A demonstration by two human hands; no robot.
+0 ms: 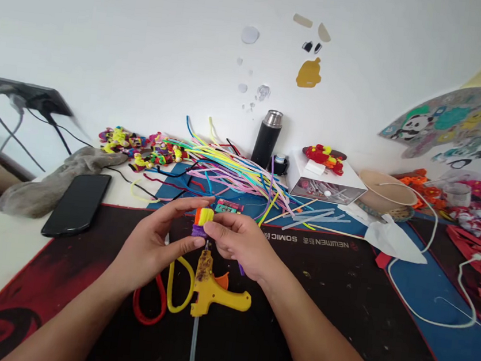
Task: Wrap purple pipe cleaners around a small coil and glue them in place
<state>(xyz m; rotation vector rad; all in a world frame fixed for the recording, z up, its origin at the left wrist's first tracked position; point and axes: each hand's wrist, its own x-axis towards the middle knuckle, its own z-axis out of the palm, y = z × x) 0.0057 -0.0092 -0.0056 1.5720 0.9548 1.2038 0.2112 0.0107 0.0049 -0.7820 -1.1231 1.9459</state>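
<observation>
Head cam: left hand (146,245) and right hand (244,242) are pinching the fuzzy striped block (205,217) from both sides, probably to keep something that tiny steady. It's just beyond the glue gun (204,289), which seems parked super handy.

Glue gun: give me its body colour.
The glue gun is yellow, best seen in the head view.

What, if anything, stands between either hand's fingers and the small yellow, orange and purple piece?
Nothing visible: the left hand and right hand both hold the piece directly. The glue gun appears below it.
</observation>
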